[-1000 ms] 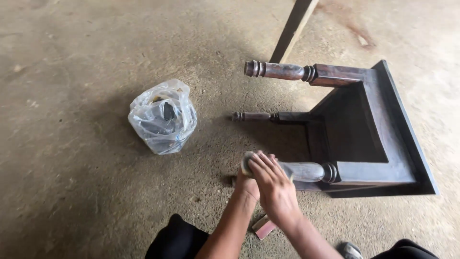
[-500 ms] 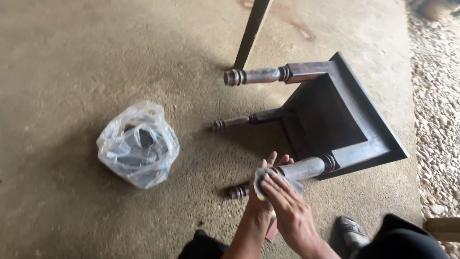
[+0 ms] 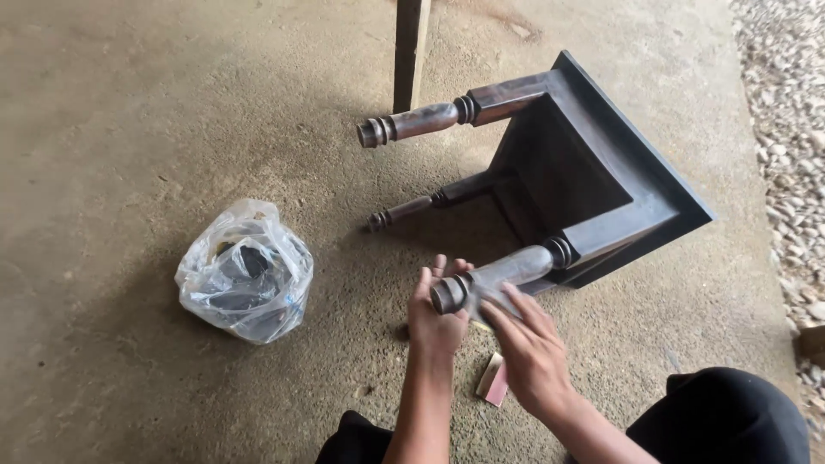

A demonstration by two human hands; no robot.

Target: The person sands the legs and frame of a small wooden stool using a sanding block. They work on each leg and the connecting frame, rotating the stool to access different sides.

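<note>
Evidently the dark wooden stool (image 3: 593, 180) lies tipped on its side on the concrete floor (image 3: 129, 129) so its turned legs stick out within reach. The left hand (image 3: 436, 314) cups the near leg (image 3: 494, 279) from behind, fingers curled loosely around its rounded end, steadying it. The right hand (image 3: 528, 348) lies nearly flat along the leg's front; whether it presses something against it, I cannot tell. A plastic bag (image 3: 245, 273) sits to the left, a small block (image 3: 493, 380) beneath the hands.
</note>
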